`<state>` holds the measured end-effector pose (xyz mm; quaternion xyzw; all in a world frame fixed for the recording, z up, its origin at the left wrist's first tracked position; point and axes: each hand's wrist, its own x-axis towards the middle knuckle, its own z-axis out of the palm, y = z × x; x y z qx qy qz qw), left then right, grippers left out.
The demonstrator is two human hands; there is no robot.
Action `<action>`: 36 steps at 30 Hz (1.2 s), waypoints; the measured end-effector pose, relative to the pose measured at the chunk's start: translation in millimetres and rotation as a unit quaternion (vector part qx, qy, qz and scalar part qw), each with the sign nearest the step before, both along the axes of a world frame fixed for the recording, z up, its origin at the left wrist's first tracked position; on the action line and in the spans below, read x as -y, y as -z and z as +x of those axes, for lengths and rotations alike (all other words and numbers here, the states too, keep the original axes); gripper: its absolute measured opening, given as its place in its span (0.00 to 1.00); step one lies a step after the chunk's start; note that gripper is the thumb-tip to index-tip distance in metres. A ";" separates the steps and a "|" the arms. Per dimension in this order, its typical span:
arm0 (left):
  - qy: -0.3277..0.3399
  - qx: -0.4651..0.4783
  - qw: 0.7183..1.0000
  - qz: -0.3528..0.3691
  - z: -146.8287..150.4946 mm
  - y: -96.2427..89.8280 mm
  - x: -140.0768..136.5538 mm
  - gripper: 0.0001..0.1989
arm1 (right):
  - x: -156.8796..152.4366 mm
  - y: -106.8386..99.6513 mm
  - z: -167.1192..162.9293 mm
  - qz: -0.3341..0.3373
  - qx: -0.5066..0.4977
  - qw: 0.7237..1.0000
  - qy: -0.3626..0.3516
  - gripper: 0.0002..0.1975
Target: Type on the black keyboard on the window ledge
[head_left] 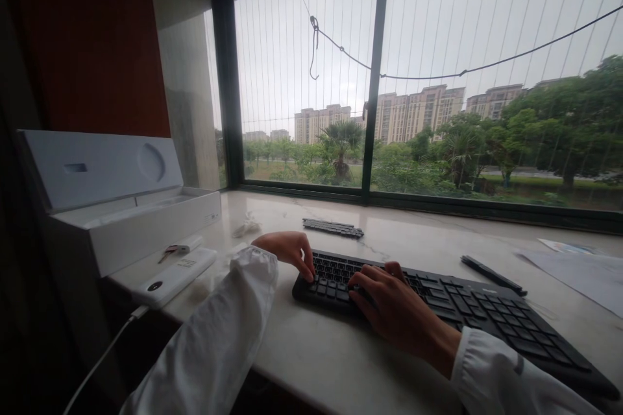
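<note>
A black keyboard (448, 301) lies aslant on the pale marble-like sill. Its upper left part looks bare of keycaps, while keycaps show along its lower left edge and on the right side. My left hand (287, 249) reaches over the left end, thumb and fingertips pinched together at the keys. Anything between those fingertips is too small to make out. Lower down, my right hand (394, 301) rests across the keyboard with curled fingers, thumb and forefinger close together at the lower left keys. What they grip, if anything, is hidden. Behind the keyboard sit lined-up dark keycaps (333, 228).
An open white box (156, 227) stands at left. Before it lie a white power bank (178, 277) with a cable and a key (170, 251). Crumpled clear plastic (247, 225) is near the window. A dark strip (492, 274) and papers (579, 275) lie at right.
</note>
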<state>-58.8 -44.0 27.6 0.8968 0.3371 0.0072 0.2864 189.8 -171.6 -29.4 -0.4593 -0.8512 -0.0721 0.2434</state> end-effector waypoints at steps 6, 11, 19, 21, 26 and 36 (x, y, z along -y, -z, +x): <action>0.010 0.017 1.000 0.003 0.9 2.1 -0.4 0.19 | 0.2 -2.0 -1.7 -0.007 -0.002 1.000 0.000 0.09; -0.004 0.002 1.000 0.007 0.8 1.8 -1.2 0.20 | 0.4 -3.2 -2.1 -0.011 0.001 1.000 0.004 0.09; 0.007 -0.001 1.000 0.004 0.4 2.0 -4.3 0.19 | 1.2 -3.0 -1.4 -0.004 0.006 1.000 0.003 0.09; 0.006 0.001 1.000 0.000 0.1 2.6 -4.9 0.19 | 1.3 -3.1 -1.2 -0.005 0.006 1.000 0.004 0.09; 0.009 0.012 1.000 -0.005 -0.7 3.1 -4.9 0.18 | 1.8 -3.4 -1.5 -0.008 0.006 1.000 0.007 0.09; -0.005 0.006 1.000 -0.008 -0.4 4.2 -6.7 0.19 | 4.0 -6.2 -2.8 -0.003 0.012 1.000 0.008 0.09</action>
